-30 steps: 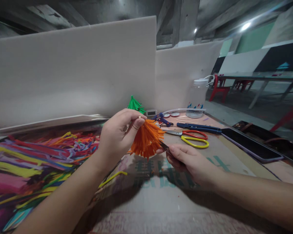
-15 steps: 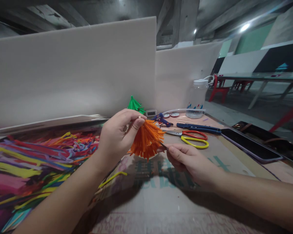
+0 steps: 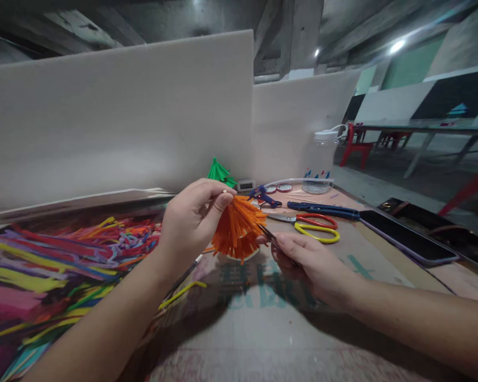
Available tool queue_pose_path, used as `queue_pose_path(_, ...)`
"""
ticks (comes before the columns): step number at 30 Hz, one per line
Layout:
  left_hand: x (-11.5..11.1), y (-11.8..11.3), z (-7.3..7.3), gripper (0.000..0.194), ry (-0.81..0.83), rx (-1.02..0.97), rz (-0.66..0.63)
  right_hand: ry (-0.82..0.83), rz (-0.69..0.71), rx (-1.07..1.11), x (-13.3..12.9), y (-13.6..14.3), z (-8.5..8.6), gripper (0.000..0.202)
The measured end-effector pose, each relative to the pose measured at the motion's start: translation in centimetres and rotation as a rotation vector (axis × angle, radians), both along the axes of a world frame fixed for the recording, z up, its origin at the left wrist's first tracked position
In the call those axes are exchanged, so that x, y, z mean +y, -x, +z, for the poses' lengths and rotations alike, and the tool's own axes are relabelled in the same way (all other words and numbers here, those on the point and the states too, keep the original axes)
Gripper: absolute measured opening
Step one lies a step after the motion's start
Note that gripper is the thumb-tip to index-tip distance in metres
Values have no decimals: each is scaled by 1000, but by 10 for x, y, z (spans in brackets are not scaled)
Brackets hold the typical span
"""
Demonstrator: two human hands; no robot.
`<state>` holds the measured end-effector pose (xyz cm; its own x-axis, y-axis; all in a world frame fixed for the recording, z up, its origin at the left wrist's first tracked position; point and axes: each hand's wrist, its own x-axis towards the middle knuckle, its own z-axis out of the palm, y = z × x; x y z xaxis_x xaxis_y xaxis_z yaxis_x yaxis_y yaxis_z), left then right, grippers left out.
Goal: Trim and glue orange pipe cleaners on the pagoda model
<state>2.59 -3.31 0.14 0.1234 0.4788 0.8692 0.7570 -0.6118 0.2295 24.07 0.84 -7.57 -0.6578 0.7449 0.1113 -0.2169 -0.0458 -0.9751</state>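
Note:
My left hand pinches the top of an orange cone of pipe-cleaner strands, where the pale end of a stick pokes out between thumb and finger. The strands hang down and flare outward above the table. Dark tweezers are held in my right hand, with their tips slightly apart at the cone's right side. Whether the tips touch a strand is too small to tell. Behind my left hand stands a similar green cone, its lower part hidden.
Colourful pipe cleaners are heaped on the left. Scissors, a blue utility knife, a glue gun and a phone lie at the right. A clear bottle stands before the white panel.
The tweezers' tips have parted and show as two prongs, where they looked like one thin line. My left hand keeps its pinch on the orange cone, nearly still.

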Motion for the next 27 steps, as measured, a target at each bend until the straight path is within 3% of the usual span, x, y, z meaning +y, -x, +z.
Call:
queue_pose_path(14,-2,-1,1,13,-4,12,15,-39,0,-1,1,0,-2,51)
queue_pose_path(27,-1,0,0,10,-16,35,-6,-38,4,-14,0,-1,-3,44)
